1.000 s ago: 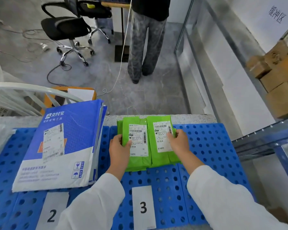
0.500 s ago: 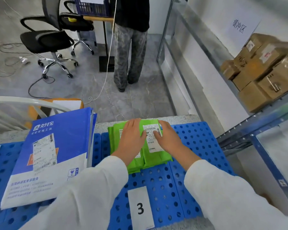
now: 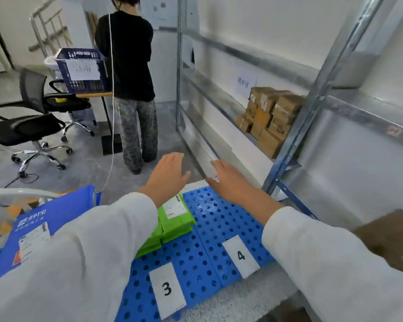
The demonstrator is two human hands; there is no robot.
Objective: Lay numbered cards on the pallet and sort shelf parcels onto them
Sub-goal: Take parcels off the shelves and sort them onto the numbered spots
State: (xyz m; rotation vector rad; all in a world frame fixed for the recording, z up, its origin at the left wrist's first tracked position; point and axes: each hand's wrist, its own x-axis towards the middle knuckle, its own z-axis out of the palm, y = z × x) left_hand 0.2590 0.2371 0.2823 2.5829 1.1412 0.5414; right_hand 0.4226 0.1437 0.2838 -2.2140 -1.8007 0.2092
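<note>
Left hand and right hand held out empty, fingers loosely apart; brown parcels right of frame centre, nearer right hand.

I see the pallet as bright blue, dotted all over with rows of round holes. The 3 card and the 4 card are both white with black numerals. The parcels are lime green with white labels in fine dark print. The mailer is royal blue with white lettering, a white label and an orange patch. The wearer's sleeves are white. The boxes are tan brown, and the shelf frame is silvery grey. The standing person wears a black top and mottled grey trousers. The crate is dark blue with a white sheet, the chair black, the floor grey.
</note>
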